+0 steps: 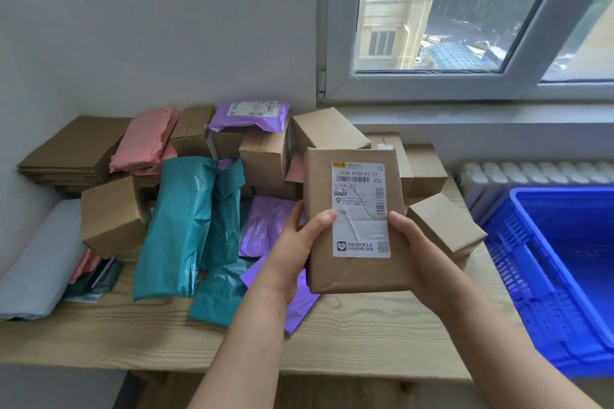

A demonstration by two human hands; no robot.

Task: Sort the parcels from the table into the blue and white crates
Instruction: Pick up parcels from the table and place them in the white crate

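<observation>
Parcel (352, 272) in brown paper is being held up in both hands, hovering just above the right part of the table (365, 335) and in front of the heap of other packages. The left hand (295, 246) is gripping its lower left edge and the right hand (422, 249) its lower right edge. Each thumb is lying on the front face and the fingers are hiding behind, so the grip is a two-sided hold on the parcel's lower half. The parcel's long axis is running straight away from the person, its far end pointing toward the window wall and tipping upward. Its white shipping label (360, 196) is facing the camera and reading upright. The blue crate (531, 276) is sitting to the right, beyond the table's end and lower than its top, so the right hand is the nearer one to it. No white crate is showing. A small brown box (445, 226) is lying just beside the right hand, between the parcel and the blue crate. Judging from this, a move to the blue crate would be going rightward and down, passing over that box.
</observation>
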